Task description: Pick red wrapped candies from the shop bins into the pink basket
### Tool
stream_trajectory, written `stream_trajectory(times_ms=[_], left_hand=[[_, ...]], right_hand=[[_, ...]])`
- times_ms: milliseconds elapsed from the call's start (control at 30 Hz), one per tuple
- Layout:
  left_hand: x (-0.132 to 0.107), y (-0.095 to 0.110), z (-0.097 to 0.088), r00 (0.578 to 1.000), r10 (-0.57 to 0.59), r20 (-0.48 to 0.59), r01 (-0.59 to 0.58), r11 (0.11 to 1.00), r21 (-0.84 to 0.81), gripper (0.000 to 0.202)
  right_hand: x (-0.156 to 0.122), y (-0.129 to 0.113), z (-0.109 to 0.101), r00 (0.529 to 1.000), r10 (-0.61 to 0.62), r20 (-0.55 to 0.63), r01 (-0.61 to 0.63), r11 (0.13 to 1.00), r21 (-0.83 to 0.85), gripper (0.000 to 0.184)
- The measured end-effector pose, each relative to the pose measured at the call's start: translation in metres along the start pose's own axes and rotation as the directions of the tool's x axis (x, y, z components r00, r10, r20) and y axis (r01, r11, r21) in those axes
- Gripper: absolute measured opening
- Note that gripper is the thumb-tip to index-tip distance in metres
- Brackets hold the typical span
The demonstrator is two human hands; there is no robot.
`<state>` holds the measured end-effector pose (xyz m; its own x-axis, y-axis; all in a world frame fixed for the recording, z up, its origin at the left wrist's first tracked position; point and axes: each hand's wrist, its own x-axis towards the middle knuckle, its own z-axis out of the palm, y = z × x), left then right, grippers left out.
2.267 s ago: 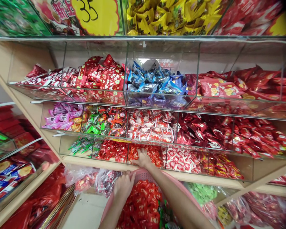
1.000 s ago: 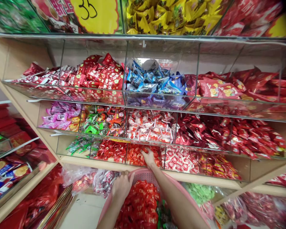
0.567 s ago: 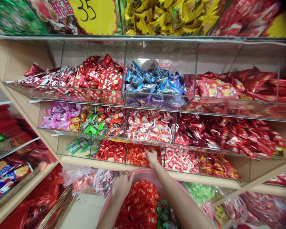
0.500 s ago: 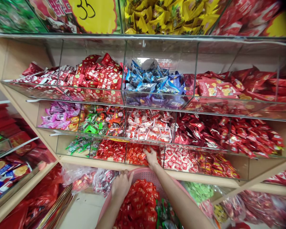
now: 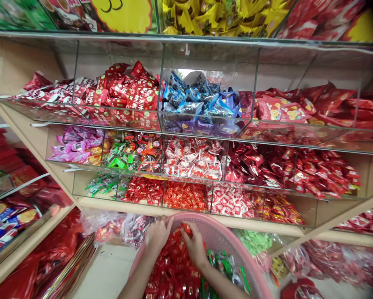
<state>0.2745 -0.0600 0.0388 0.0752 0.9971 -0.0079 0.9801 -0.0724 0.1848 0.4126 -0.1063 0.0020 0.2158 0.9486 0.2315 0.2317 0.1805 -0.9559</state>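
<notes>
A pink perforated basket (image 5: 236, 245) stands below the shelves, holding many red-wrapped candies (image 5: 174, 265) and green-wrapped candies (image 5: 228, 265) on its right side. My left hand (image 5: 157, 236) is closed on the basket's far rim, thumb over the edge. Inside the basket, my right hand (image 5: 194, 245) hangs just above the red pile. Its fingers are closed around some orange-red wrapped candies (image 5: 185, 227), partly hidden by the hand. Straight ahead, the lowest shelf has a compartment of orange-red candies (image 5: 185, 196) of similar colour.
Clear-walled shelves hold blue packets (image 5: 195, 99), red-and-white candies (image 5: 194, 158) and yellow packets (image 5: 220, 16). The wooden shelf edge (image 5: 261, 224) runs just beyond the basket. Plastic bags of sweets (image 5: 111, 228) lie beneath it, and more bags (image 5: 339, 261) sit at right.
My right hand has come back from the lowest shelf's orange-red compartment into the basket, with candies in its fingers. My left hand stays on the rim. The view has tilted slightly down.
</notes>
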Motion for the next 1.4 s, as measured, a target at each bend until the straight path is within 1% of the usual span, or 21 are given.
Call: stream_trajectory(times_ms=[133, 233, 300, 367, 433, 467, 533, 633, 700, 767, 833, 933, 1000, 1067, 1167, 1233, 1400], left_hand=[[0.000, -0.001, 0.001, 1.000, -0.004, -0.001, 0.004, 1.000, 0.004, 0.063], [0.000, -0.001, 0.001, 1.000, 0.001, -0.011, -0.001, 1.000, 0.003, 0.062], [0.000, -0.001, 0.000, 1.000, 0.004, -0.009, -0.004, 1.000, 0.001, 0.062], [0.000, -0.001, 0.000, 1.000, -0.001, 0.002, 0.001, 1.000, 0.002, 0.062], [0.000, 0.000, -0.001, 1.000, -0.011, 0.016, 0.011, 1.000, 0.000, 0.062], [0.000, 0.000, -0.001, 1.000, -0.013, 0.016, 0.013, 1.000, -0.001, 0.062], [0.000, 0.000, 0.000, 1.000, -0.013, 0.009, 0.013, 1.000, -0.003, 0.062], [-0.001, 0.000, 0.000, 1.000, -0.014, 0.006, 0.014, 1.000, 0.004, 0.062], [-0.001, 0.000, -0.001, 1.000, -0.018, 0.013, 0.018, 1.000, 0.008, 0.062], [-0.002, 0.001, -0.001, 1.000, -0.017, 0.015, 0.017, 1.000, 0.008, 0.062], [-0.002, 0.001, -0.002, 1.000, -0.011, 0.010, 0.011, 1.000, 0.007, 0.061], [-0.001, 0.000, -0.001, 1.000, 0.004, -0.009, -0.004, 1.000, 0.006, 0.060], [-0.001, 0.000, 0.000, 1.000, 0.010, -0.020, -0.010, 1.000, 0.004, 0.060], [0.000, -0.001, 0.001, 1.000, 0.009, -0.024, -0.008, 1.000, 0.003, 0.060], [0.000, -0.002, 0.003, 1.000, 0.006, -0.023, -0.005, 1.000, 0.006, 0.060], [0.000, -0.002, 0.003, 1.000, 0.001, -0.020, -0.001, 1.000, 0.008, 0.060], [-0.001, -0.001, 0.001, 1.000, -0.001, -0.014, 0.001, 1.000, -0.001, 0.061]], right_hand=[[-0.018, 0.004, -0.002, 0.994, -0.055, 0.090, 0.060, 0.997, -0.050, 0.024], [-0.023, 0.008, -0.003, 0.989, -0.070, 0.129, 0.077, 0.996, -0.054, 0.027], [-0.022, 0.009, -0.004, 0.991, -0.062, 0.118, 0.069, 0.996, -0.053, 0.027], [-0.017, 0.008, -0.006, 0.996, -0.046, 0.074, 0.050, 0.998, -0.048, 0.025], [-0.009, 0.002, -0.009, 1.000, -0.001, 0.027, 0.001, 1.000, -0.013, 0.025], [-0.005, -0.001, -0.010, 0.999, 0.044, 0.021, -0.045, 0.999, 0.019, 0.028], [0.002, -0.008, -0.013, 0.986, 0.160, 0.047, -0.164, 0.982, 0.096, 0.035], [0.006, -0.011, -0.015, 0.945, 0.294, 0.145, -0.315, 0.938, 0.147, 0.038], [0.004, -0.010, -0.015, 0.911, 0.341, 0.231, -0.376, 0.918, 0.129, 0.036], [0.002, -0.008, -0.015, 0.879, 0.359, 0.314, -0.404, 0.911, 0.088, 0.032], [0.001, -0.007, -0.014, 0.875, 0.324, 0.359, -0.360, 0.932, 0.035, 0.027], [0.001, -0.009, -0.010, 0.908, 0.179, 0.380, -0.173, 0.984, -0.050, 0.021], [0.002, -0.010, -0.006, 0.908, 0.101, 0.408, -0.063, 0.993, -0.104, 0.016], [0.003, -0.010, -0.002, 0.900, 0.075, 0.429, -0.003, 0.986, -0.167, 0.014], [0.003, -0.009, 0.001, 0.904, 0.059, 0.424, 0.050, 0.969, -0.241, 0.013], [0.005, -0.009, -0.001, 0.913, 0.051, 0.406, 0.059, 0.965, -0.254, 0.016], [0.015, -0.008, -0.013, 0.950, 0.068, 0.305, 0.008, 0.970, -0.242, 0.025]])
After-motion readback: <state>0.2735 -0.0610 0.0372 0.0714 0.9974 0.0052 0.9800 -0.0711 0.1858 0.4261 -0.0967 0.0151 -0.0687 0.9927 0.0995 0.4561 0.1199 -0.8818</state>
